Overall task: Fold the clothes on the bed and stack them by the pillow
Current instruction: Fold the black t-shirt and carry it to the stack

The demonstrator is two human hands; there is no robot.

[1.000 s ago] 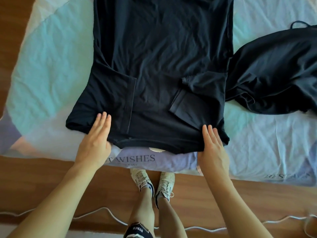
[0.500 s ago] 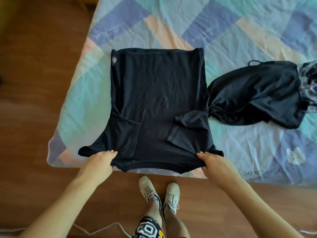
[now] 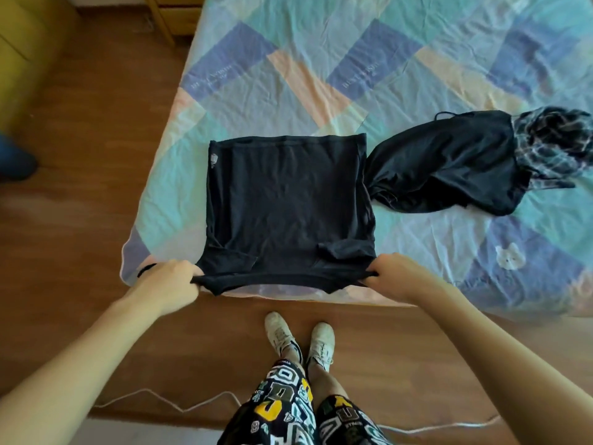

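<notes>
A black T-shirt (image 3: 285, 200) lies flat on the bed near its front edge, both sleeves folded inward. My left hand (image 3: 171, 282) grips the shirt's near left corner. My right hand (image 3: 393, 274) grips the near right corner, and the near edge is lifted and stretched between the two hands. To the right of the shirt a second black garment (image 3: 449, 165) lies crumpled, touching the shirt's right side. A black-and-white patterned garment (image 3: 555, 142) lies bunched beyond it at the right edge. No pillow is in view.
The bed carries a patchwork sheet (image 3: 321, 75) of blue, teal and peach. Wooden floor (image 3: 80, 155) runs left of and in front of the bed. A white cable (image 3: 160, 399) trails across the floor by my feet. A wooden piece of furniture (image 3: 173, 14) stands at the top.
My hands went from pressing flat on the shirt's near edge to gripping its corners and lifting that edge. The view pulled back, showing more of the bed.
</notes>
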